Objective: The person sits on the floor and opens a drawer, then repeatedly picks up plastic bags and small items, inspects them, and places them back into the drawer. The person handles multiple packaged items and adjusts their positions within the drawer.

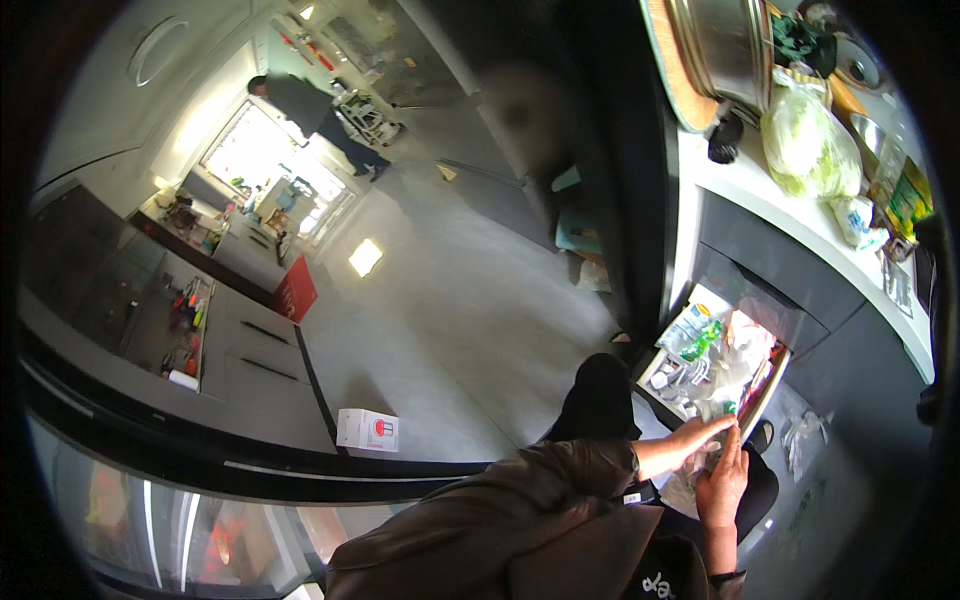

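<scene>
An open drawer (pixel 767 398) in front of me is filled with a jumble of plastic bags and packets. Among them are a green-and-white packet (pixel 702 341) and a crumpled whitish plastic bag (pixel 738 362). Over its near edge my left hand (pixel 692 446) comes in from the left, fingers pressed together. My right hand (pixel 722 488) rises from below, and the fingertips of both hands meet. A crinkled clear plastic bag (pixel 682 494) hangs between and below them, apparently pinched by both; the fingers partly hide it.
Above the drawer, a white counter (pixel 735 183) carries a bag of green vegetables (pixel 812 143), a large metal pot (pixel 720 50) and packets. More clear plastic (pixel 803 440) lies right of the drawer. A white box (pixel 368 430) stands on the floor; a person (pixel 315 108) stands far off.
</scene>
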Demonstrator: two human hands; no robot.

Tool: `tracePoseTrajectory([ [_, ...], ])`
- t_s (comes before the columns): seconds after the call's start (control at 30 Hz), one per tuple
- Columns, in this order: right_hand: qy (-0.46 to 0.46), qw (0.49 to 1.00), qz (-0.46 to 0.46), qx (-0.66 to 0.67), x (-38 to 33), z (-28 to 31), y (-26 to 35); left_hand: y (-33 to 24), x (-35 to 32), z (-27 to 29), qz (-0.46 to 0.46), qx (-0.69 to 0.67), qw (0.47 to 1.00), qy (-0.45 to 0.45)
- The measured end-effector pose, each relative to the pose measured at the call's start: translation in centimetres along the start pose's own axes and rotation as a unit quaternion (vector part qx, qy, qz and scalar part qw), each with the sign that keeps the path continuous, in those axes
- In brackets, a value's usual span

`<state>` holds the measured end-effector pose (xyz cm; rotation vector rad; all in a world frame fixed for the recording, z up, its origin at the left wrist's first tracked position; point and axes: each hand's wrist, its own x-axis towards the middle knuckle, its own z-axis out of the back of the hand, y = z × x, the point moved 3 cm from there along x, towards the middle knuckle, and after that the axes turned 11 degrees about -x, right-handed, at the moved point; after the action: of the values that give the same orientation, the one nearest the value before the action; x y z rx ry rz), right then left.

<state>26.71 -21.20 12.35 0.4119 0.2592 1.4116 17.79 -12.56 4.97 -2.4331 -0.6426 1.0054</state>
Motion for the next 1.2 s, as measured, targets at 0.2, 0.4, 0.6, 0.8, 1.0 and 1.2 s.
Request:
tracePoseTrajectory([
  [0.2, -0.026, 0.997, 0.032, -0.06, -0.5, 0.8, 1.0, 0.0, 0.0, 1.2, 0.012, 0.022, 0.993, -0.112],
  [0.4, -0.034, 0.949, -0.099, 0.297, 0.0, 1.5, 0.0, -3.4, 0.9, 2.4, 0.027, -0.134, 0.99, 0.042],
  [0.6, -0.013, 0.98, -0.125, 0.157, -0.2, 0.7, -0.5, -3.8, 0.5, 2.0, -0.013, -0.155, 0.986, 0.055],
  [0.8, 0.056, 0.992, -0.095, -0.067, 0.5, 0.0, 0.0, -4.8, -2.2, 2.1, -0.024, 0.024, 0.998, 0.047],
  [1.0, 0.153, 0.954, 0.053, 0.253, 3.4, -2.7, -0.1, -6.3, 0.0, 8.2, -0.066, -0.099, 0.991, -0.055],
  [1.2, 0.108, 0.862, -0.147, 0.473, 10.8, -5.2, -7.8, -11.7, -2.2, 19.6, -0.122, -0.167, 0.974, -0.094],
])
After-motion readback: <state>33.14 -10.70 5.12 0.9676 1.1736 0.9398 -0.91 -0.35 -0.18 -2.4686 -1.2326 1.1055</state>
